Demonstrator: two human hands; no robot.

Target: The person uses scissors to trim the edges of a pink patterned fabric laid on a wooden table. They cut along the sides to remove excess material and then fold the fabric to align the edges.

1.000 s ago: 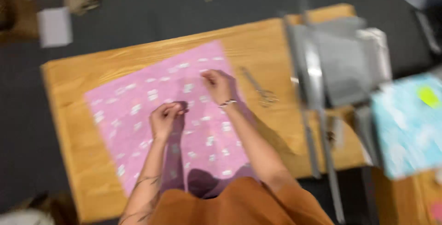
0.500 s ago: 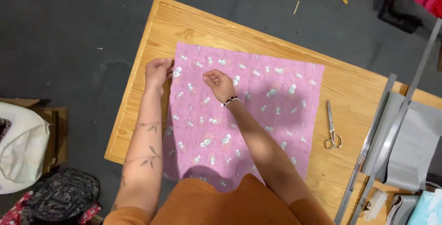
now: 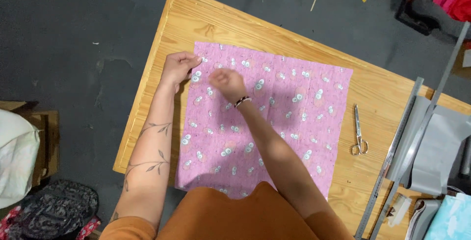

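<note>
Dark grey floor surrounds our wooden table [image 3: 216,21], where a pink patterned cloth [image 3: 274,117] lies spread flat, its near edge hanging toward us. Our left hand [image 3: 177,66] rests on the cloth's far left corner, fingers pressed flat rather than pinching. Our right hand [image 3: 228,80] hovers blurred just beside it over the cloth; we cannot tell whether it grips anything. Scissors [image 3: 358,132] lie right of the cloth, near grey metal rulers [image 3: 397,156].
</note>
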